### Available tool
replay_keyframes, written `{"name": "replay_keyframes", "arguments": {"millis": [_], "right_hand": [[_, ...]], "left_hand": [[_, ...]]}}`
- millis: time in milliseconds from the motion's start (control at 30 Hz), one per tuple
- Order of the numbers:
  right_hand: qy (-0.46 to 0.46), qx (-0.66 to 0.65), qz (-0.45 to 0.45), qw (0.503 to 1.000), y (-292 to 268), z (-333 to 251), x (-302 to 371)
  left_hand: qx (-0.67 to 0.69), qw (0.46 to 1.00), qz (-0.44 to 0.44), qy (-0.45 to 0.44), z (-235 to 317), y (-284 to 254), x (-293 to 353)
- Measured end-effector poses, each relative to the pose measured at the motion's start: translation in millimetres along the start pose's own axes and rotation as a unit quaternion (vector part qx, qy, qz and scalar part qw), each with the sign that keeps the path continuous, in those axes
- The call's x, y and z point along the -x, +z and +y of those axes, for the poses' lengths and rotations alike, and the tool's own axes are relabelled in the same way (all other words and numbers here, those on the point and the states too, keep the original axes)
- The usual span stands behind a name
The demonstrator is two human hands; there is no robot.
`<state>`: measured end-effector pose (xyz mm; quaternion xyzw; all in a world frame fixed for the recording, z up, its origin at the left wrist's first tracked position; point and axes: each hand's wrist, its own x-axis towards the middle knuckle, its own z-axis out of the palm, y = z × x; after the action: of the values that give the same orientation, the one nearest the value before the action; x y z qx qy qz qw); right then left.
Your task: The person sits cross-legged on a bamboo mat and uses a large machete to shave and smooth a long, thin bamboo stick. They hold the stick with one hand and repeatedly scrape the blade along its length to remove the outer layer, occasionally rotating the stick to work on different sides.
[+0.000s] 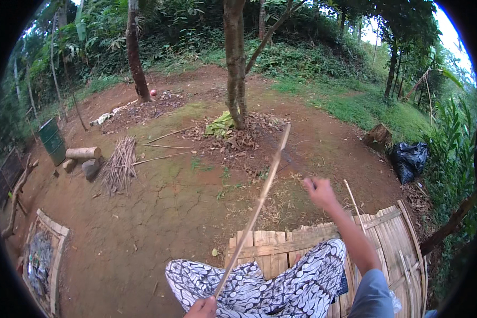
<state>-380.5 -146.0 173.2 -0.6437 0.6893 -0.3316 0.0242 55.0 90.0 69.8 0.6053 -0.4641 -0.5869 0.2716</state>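
My left hand, closed at the lower edge, grips the near end of a long bamboo strip. The strip slants up and away to the right, its far tip in front of the tree trunk. My right hand is stretched forward, fingers wrapped round the dark handle of a knife. The knife's blade points up and left, close beside the strip's far part; it is smeared by motion, so I cannot tell whether they touch. Patterned trousers cover my folded legs below the strip.
I sit on a slatted bamboo platform with a thin stick on it. Ahead stands a tree amid dry leaves. Leftward lie a stick pile, a cut log and a green drum. A black bag and stump stand right.
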Motion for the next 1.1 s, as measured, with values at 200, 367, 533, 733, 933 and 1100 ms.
{"name": "replay_keyframes", "arguments": {"millis": [200,367,533,733,933,1100], "right_hand": [[-0.304,0.070,-0.107,0.944,35,-42,101],[-0.430,0.049,-0.119,0.894,37,-79,119],[-0.133,-0.046,-0.153,0.978,52,-32,56],[-0.072,-0.022,-0.173,0.982,65,-30,82],[-0.435,0.042,-0.125,0.891,47,-40,109],[0.060,-0.015,-0.140,0.988,65,46,50]], "left_hand": [[0.202,0.974,-0.081,-0.060,28,10,-26],[0.137,0.988,-0.063,-0.010,23,8,-16],[-0.151,0.969,0.144,0.136,52,8,8],[-0.147,0.975,0.111,0.122,45,9,-19],[-0.127,0.985,0.043,0.113,47,24,-22],[-0.221,0.959,0.116,0.132,62,22,1]]}}
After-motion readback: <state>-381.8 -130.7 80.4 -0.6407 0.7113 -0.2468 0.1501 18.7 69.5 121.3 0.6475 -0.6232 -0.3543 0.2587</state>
